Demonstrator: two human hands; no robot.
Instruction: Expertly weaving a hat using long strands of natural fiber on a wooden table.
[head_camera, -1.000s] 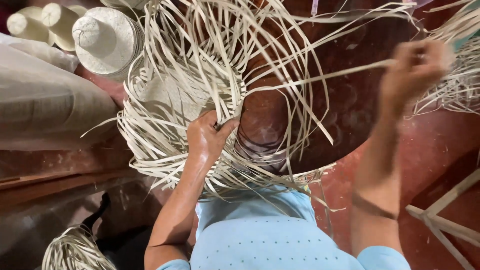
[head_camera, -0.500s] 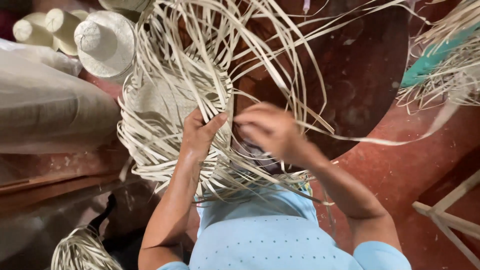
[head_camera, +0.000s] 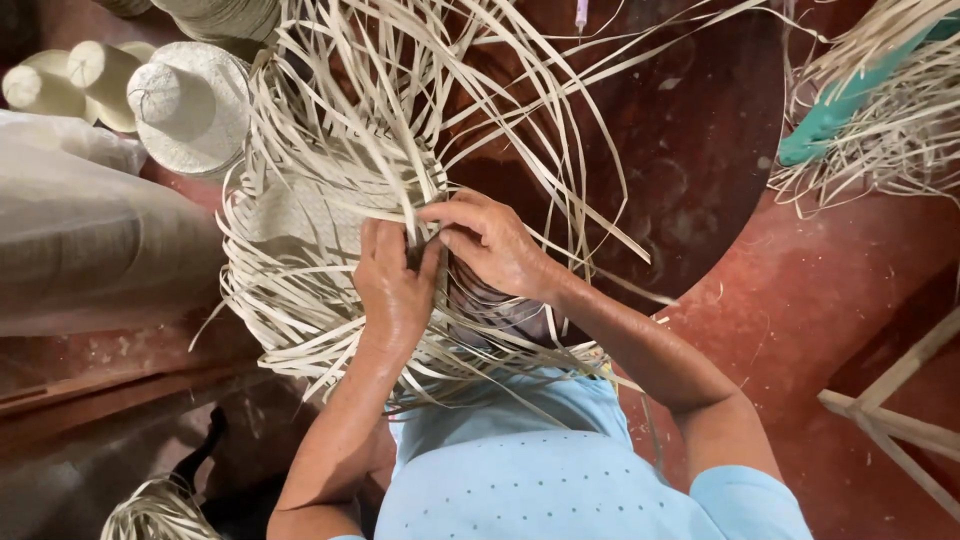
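Observation:
A half-woven straw hat (head_camera: 300, 215) rests in front of me, with many long loose pale straw strands (head_camera: 480, 90) fanning up and outward from its woven edge. My left hand (head_camera: 395, 285) presses on that edge and pinches strands under its fingers. My right hand (head_camera: 495, 245) sits right beside it, fingertips nipping a strand at the same spot. The two hands touch at the fingertips. My light blue dotted shirt (head_camera: 520, 470) fills the bottom of the view.
Finished pale woven hats (head_camera: 190, 100) lie at the upper left above a pale cloth-covered surface (head_camera: 90, 250). A dark red floor with a darker round patch (head_camera: 680, 170) spreads right. A straw bundle with a teal piece (head_camera: 850, 110) lies upper right; wooden slats (head_camera: 890, 415) lower right.
My right hand, first stretched out far right pulling a strand, has come back to the woven edge and now meets my left hand. The left hand stayed on the weave.

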